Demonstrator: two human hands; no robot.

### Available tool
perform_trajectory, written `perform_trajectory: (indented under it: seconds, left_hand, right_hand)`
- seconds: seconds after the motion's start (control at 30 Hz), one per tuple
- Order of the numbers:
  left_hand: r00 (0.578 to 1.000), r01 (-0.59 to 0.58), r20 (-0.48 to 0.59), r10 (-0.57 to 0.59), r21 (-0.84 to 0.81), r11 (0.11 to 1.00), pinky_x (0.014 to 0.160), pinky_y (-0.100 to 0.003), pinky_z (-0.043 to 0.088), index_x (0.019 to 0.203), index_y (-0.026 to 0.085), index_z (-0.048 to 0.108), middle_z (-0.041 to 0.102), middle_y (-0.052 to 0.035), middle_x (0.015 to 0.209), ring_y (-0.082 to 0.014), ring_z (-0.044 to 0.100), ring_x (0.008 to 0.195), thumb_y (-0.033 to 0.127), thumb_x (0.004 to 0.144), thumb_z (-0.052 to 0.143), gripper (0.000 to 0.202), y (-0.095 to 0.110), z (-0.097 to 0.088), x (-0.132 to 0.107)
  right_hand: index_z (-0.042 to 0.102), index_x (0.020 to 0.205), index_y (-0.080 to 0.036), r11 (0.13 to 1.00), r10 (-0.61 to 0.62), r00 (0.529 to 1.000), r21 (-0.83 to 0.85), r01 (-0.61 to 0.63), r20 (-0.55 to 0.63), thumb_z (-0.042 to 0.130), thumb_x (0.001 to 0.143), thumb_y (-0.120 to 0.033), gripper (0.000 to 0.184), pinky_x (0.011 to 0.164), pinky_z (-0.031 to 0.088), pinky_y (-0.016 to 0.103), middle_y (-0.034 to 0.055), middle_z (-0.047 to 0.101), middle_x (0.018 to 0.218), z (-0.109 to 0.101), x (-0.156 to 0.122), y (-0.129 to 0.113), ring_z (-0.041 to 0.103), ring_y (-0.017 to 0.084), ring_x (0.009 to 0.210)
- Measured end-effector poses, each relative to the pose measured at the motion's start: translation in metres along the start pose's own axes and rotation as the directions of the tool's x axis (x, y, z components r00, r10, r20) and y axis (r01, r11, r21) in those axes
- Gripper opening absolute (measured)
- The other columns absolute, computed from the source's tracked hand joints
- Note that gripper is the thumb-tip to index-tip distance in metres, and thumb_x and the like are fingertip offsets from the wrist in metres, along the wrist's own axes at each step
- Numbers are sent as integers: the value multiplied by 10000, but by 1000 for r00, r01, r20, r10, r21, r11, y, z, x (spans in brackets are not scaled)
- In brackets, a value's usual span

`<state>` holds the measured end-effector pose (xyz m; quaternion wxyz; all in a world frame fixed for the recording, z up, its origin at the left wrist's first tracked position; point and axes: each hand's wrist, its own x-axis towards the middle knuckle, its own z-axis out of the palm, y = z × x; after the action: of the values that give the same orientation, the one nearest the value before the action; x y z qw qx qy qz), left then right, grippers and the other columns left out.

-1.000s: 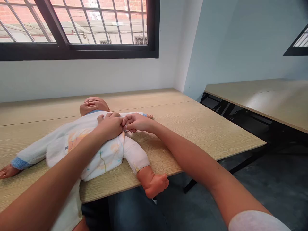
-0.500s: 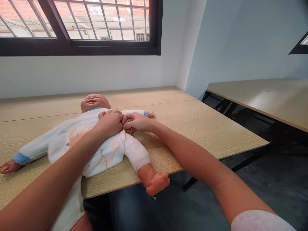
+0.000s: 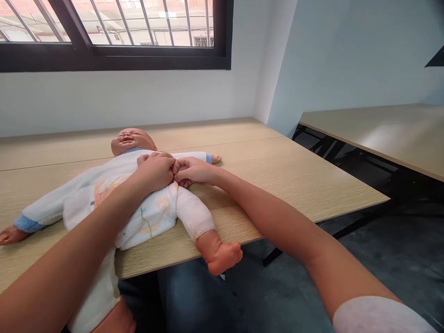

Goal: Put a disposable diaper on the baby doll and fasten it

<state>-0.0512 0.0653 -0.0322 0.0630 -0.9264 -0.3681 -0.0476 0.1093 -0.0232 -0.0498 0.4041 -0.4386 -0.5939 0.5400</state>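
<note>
A baby doll [image 3: 129,139] lies on its back on the light wooden table [image 3: 277,175], dressed in a white printed romper [image 3: 152,217] with blue cuffs. One bare foot [image 3: 224,256] hangs over the table's front edge. My left hand [image 3: 154,170] rests on the doll's side with its fingers curled into the white cloth. My right hand [image 3: 194,170] meets it knuckle to knuckle, fingers pinched on the same edge of the garment. What lies between the fingertips is hidden.
A second wooden table [image 3: 381,129] stands at the right across a dark gap. A barred window [image 3: 114,32] runs along the wall behind. Dark floor [image 3: 381,263] shows below the table's front edge, and my legs in dark trousers sit under it.
Both hands stay pinched together on the doll's garment. The view has tilted slightly downward, so the window sits higher in the picture.
</note>
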Motion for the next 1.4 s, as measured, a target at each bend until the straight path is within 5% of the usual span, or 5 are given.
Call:
perform_trajectory:
  seconds: [0.37,0.87,1.2,1.4]
  left_hand:
    - [1000,0,9,0,15,1000,954,-445,306,982,275,772,721,-36,1307,-327,574,1263,272,851,516,288,3,-4,-3]
    - [999,-16,30,16,-3,1000,956,-427,303,887,223,749,730,-61,1231,-316,585,1201,266,837,539,220,4,-6,-4]
    - [999,-10,31,10,-4,1000,956,-436,296,952,225,750,719,-67,1280,-314,558,1229,269,856,545,231,6,-7,-4]
    - [999,6,-50,-19,-245,970,948,-396,390,1011,181,755,749,-69,1105,-284,628,1101,226,832,541,283,3,-16,-9]
  right_hand:
    - [567,816,-187,999,5,1000,-41,-5,10,611,852,-22,175,606,546,212,1,654,744,-2,0,0,619,116,675]
    - [503,799,-205,985,-17,999,-171,23,38,600,863,-48,195,590,545,217,-10,634,719,-3,5,6,634,126,679]
    - [510,799,-187,993,-63,997,-98,67,42,586,891,-57,177,602,537,223,-5,639,741,-5,6,11,632,118,700]
    - [536,840,-173,993,-43,998,-105,47,42,600,934,-100,135,634,531,220,-21,616,741,-4,1,7,613,104,699]
